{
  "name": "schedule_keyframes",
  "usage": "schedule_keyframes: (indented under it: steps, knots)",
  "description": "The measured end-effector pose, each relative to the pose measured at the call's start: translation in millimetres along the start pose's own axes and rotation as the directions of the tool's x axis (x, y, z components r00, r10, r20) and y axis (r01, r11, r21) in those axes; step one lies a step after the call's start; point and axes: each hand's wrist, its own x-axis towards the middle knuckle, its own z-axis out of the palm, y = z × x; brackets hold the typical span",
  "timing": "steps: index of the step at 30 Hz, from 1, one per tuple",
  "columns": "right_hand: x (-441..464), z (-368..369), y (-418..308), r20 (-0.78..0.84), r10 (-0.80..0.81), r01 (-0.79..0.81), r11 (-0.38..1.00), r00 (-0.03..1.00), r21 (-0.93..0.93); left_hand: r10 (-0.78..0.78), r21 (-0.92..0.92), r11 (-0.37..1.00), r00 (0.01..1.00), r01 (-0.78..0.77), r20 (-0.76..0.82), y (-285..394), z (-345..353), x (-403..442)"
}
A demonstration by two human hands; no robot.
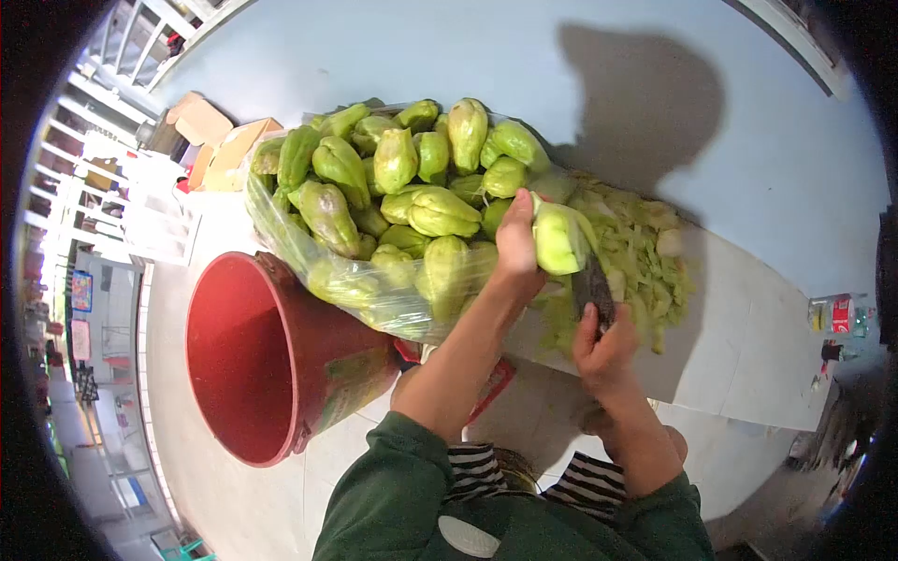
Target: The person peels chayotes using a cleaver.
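Note:
My left hand [517,241] is closed around a chayote [558,245], whose pale green flesh shows where the skin is off. In my right hand [606,348] is a knife [592,288] with a dark blade, its upper part against or just beside the chayote's right side. Behind and left of my hands, a large clear plastic bag [360,297] lies open, full of unpeeled chayotes [440,213]. To the right, beyond the knife, a heap of green peelings [645,257] spreads over the floor.
A red bucket [290,360] lies tipped at the left, its mouth facing left. Behind it stands an open cardboard box [234,157]. A pale blue wall [449,56] rises behind the bag. Plastic bottles [842,316] are at the far right.

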Motion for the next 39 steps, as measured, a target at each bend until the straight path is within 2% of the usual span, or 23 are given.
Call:
schedule_keyframes:
  steps: [2,6,8,9,11,12,16,18,19,22,26,28,29,31,33,34,35,37,38,39]
  knots:
    - [-1,0,5,0.013,0.018,-0.018,0.999,1.0,0.032,0.112,0.09,0.989,0.993,-0.115,0.037,-3,-5,6]
    - [4,-2,4,0.033,0.0,-0.002,0.998,0.999,0.061,0.132,0.125,0.984,0.991,-0.13,-0.009,0,3,1]
    - [1,-1,7,0.036,-0.005,0.002,0.996,0.999,0.087,-0.092,-0.071,0.994,0.994,0.088,-0.052,-5,6,-3]
    - [1,1,7,0.037,-0.007,0.003,0.994,0.999,0.108,-0.087,-0.067,0.994,0.995,0.083,-0.056,-6,6,0]
    - [3,0,6,0.013,0.001,-0.002,0.994,1.0,0.105,0.024,-0.022,0.999,1.0,-0.024,-0.003,-12,3,2]
    - [5,-1,5,-0.018,0.004,-0.002,0.995,1.0,0.098,0.114,0.092,0.989,0.993,-0.114,0.007,-8,4,1]
    - [6,-3,1,0.011,0.044,-0.045,0.994,0.999,0.102,0.124,0.194,0.973,0.992,-0.122,0.002,-1,6,-2]
    - [2,0,7,0.102,0.066,-0.077,0.992,0.993,0.102,-0.156,-0.154,0.977,0.986,0.146,-0.053,-9,10,-3]
    - [4,0,5,0.102,0.061,-0.073,0.991,0.993,0.112,-0.147,-0.15,0.979,0.987,0.137,-0.059,-12,10,0]
    - [9,-6,2,0.047,0.079,-0.084,0.988,0.996,0.128,0.043,-0.009,0.999,0.999,-0.043,0.011,-16,5,4]
    - [10,-6,6,0.087,0.071,-0.081,0.991,0.994,0.106,0.09,0.052,0.995,0.996,-0.09,0.008,-14,2,7]
    - [13,-11,2,0.096,0.058,-0.064,0.996,0.994,0.059,0.165,0.219,0.964,0.985,-0.148,-0.057,-13,2,5]
    - [17,-14,-2,0.132,0.112,-0.124,0.988,0.985,0.089,0.151,0.214,0.967,0.987,-0.137,-0.048,-12,0,6]
    - [19,-16,-7,0.163,0.176,-0.193,0.976,0.971,0.096,0.33,0.561,0.774,0.943,-0.294,0.039,-1,-3,3]
    - [18,-11,-7,0.136,0.084,-0.103,0.985,0.987,0.137,0.148,0.212,0.967,0.989,-0.141,-0.018,-2,4,-2]
    - [15,-9,-3,0.132,0.089,-0.106,0.987,0.987,0.122,0.018,0.065,0.998,0.998,-0.014,-0.061,-2,8,-6]
    - [12,-5,1,0.157,0.087,-0.103,0.99,0.984,0.092,0.009,0.061,0.998,0.999,-0.005,-0.052,-5,9,-6]
    - [10,-5,5,0.18,0.092,-0.103,0.993,0.979,0.052,-0.083,-0.063,0.995,0.991,0.077,-0.106,-11,10,-6]
    - [10,-6,5,0.172,0.11,-0.122,0.991,0.979,0.057,-0.017,0.03,0.999,0.993,0.02,-0.115,-12,9,-4]
    - [10,-6,5,0.161,0.13,-0.142,0.988,0.978,0.064,-0.024,0.03,0.999,0.994,0.028,-0.109,-11,7,-3]
